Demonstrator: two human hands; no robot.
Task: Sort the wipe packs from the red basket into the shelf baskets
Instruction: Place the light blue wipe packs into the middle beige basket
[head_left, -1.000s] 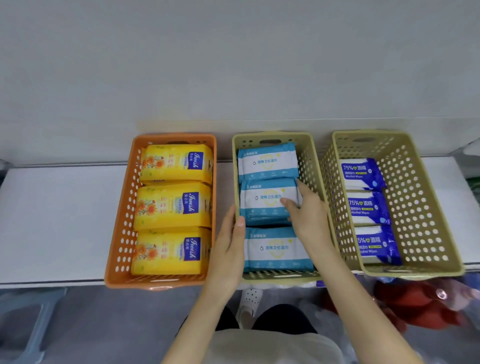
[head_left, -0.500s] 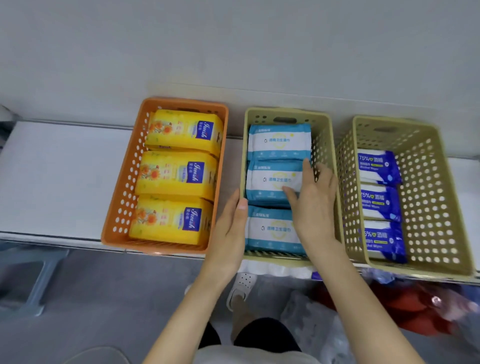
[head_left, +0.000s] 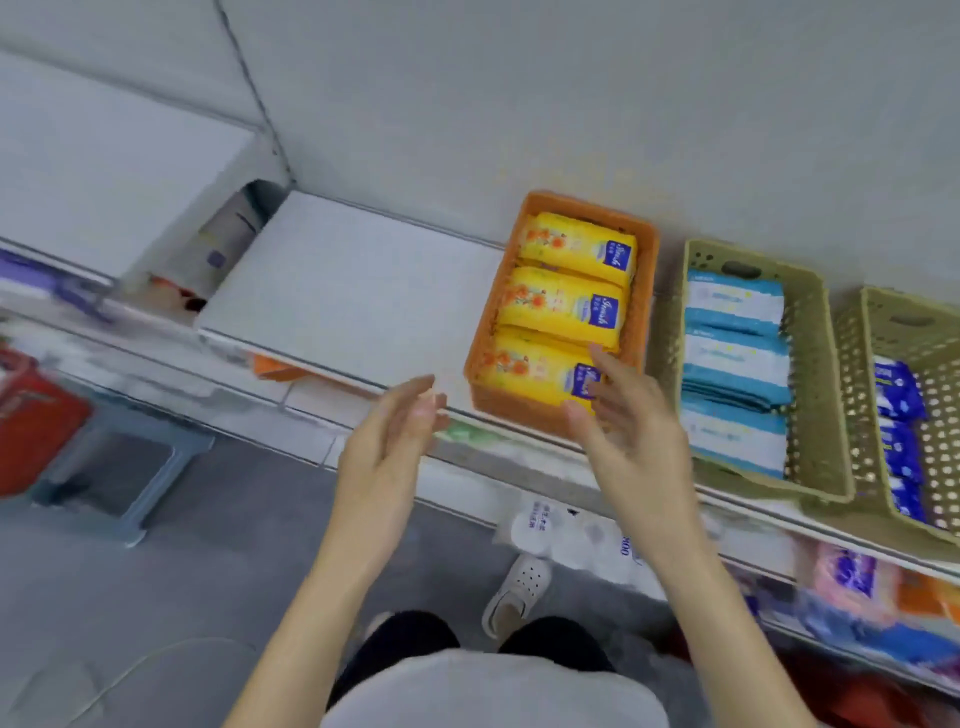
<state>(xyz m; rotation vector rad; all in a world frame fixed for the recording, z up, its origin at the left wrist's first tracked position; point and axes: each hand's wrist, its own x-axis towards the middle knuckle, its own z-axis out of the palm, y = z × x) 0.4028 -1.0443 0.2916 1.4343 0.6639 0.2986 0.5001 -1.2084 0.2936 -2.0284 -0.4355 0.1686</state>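
Hovering loose: left hand (head_left: 384, 457), right hand (head_left: 636, 447) | 3 yellow packs (head_left: 566, 306), labels blurred

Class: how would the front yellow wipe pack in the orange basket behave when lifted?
The front yellow pack looks like a puffy film pouch, so probably squashy, not rigid. Its smooth wrap may be slippery. Flat-sided, unlikely to roll.
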